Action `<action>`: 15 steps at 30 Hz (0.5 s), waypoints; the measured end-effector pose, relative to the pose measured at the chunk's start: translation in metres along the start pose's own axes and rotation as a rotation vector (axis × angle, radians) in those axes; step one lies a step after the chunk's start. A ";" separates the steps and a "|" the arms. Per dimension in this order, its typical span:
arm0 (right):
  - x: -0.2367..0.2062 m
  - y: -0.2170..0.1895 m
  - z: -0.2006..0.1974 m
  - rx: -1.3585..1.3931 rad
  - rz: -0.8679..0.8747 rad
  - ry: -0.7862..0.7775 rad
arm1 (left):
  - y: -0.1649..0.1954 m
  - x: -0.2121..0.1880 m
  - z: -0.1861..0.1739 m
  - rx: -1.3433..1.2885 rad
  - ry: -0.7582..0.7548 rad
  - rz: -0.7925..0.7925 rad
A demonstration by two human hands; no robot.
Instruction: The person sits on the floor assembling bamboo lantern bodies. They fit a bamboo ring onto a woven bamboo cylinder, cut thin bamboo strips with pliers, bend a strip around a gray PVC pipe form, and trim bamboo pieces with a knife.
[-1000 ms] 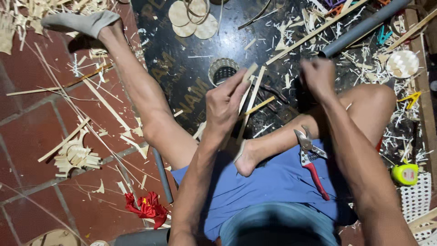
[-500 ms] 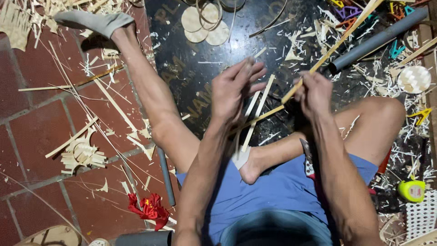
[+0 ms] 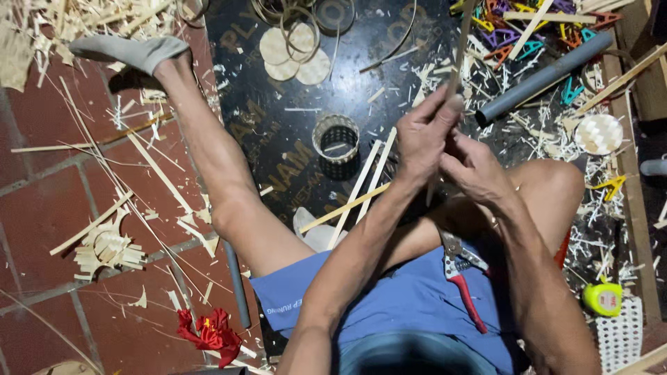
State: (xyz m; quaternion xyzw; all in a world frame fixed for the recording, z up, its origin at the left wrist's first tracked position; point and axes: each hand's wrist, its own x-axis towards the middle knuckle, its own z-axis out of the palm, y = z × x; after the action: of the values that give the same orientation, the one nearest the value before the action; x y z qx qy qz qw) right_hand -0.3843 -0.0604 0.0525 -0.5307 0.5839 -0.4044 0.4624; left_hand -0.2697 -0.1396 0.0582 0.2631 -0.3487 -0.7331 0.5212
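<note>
My left hand [image 3: 425, 135] is closed around a long thin bamboo strip [image 3: 460, 48] that stands nearly upright and runs out of the top of the view. My right hand [image 3: 476, 170] grips the same strip just below and to the right, touching the left hand. Both hands hover above my bent right knee and the dark board [image 3: 278, 139]. A few more pale bamboo strips [image 3: 361, 187] lie slanted on the board under my left forearm. Red-handled pruning shears [image 3: 462, 278] rest on my blue shorts.
A small woven bamboo ring basket [image 3: 335, 142] stands on the board, round woven discs [image 3: 295, 52] beyond it. A grey pipe [image 3: 542, 78], coloured clips [image 3: 511, 31], a woven disc [image 3: 599, 133] and a yellow tape measure [image 3: 602, 298] lie right. Shavings and a red scrap [image 3: 208, 332] litter the brick floor.
Both hands have come together and moved right and up. The strip, slanted half a second ago, now stands almost upright between them. The view has shifted slightly.
</note>
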 end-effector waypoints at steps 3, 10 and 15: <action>0.017 0.007 -0.018 -0.320 -0.261 0.009 | 0.010 -0.003 0.013 0.172 -0.082 0.147; 0.069 0.062 0.000 -0.007 -0.123 0.264 | 0.014 0.008 0.007 0.624 -0.216 0.466; 0.077 0.081 0.017 -0.153 -0.250 0.236 | 0.005 0.015 0.003 0.758 -0.162 0.484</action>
State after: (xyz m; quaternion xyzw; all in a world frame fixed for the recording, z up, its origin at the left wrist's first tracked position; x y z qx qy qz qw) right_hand -0.3881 -0.1278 -0.0384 -0.5814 0.5928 -0.4726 0.2952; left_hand -0.2741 -0.1540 0.0639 0.2882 -0.6834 -0.4293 0.5154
